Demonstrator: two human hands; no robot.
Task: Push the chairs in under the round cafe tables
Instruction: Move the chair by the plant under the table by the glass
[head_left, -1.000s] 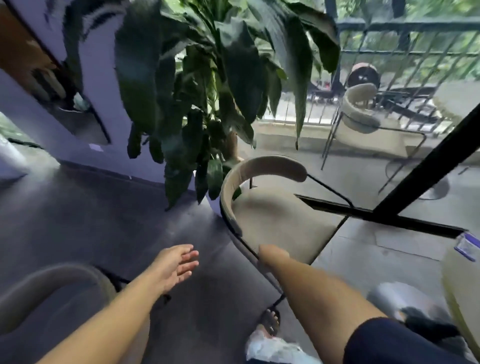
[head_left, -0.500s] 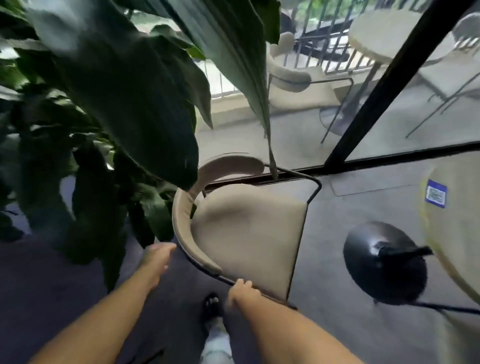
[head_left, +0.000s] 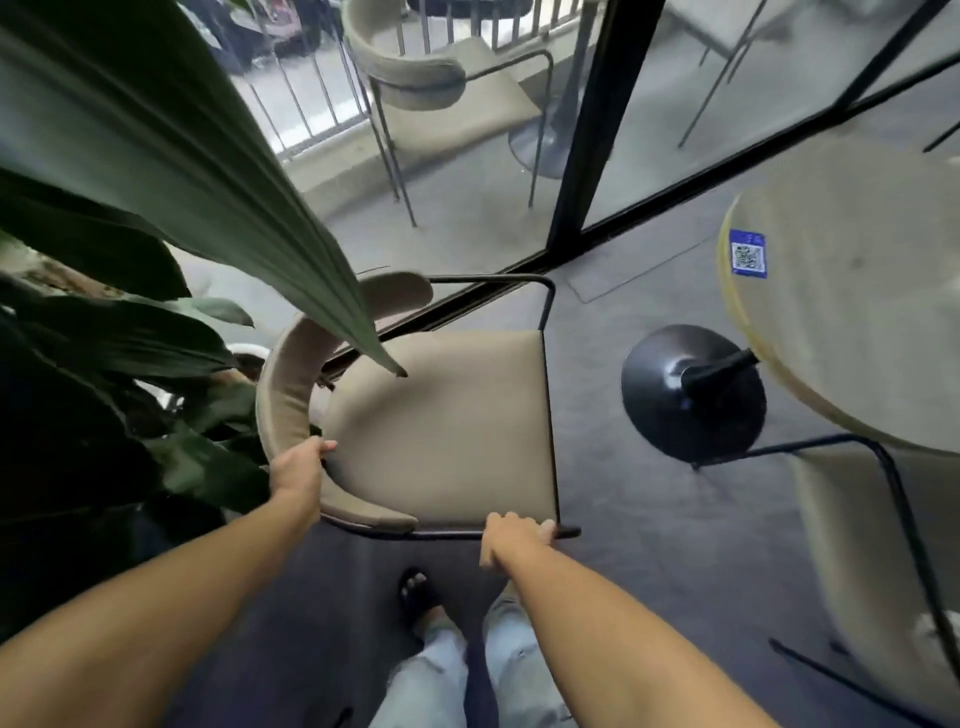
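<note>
Chair (head_left: 441, 415) gripped by both hands; table (head_left: 857, 312) bears blue QR sticker (head_left: 748, 254).

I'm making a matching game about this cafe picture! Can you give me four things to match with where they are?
Things:
1. left hand
2. right hand
3. blue sticker
4. big leaf

Places:
A. on the round table
B. hanging over the chair seat
C. on the curved backrest
D. on the black frame bar

Pairs: 1-C, 2-D, 3-A, 4-B

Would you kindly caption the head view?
Both hands, left and right, grip a beige chair beside a round cafe table.
</note>
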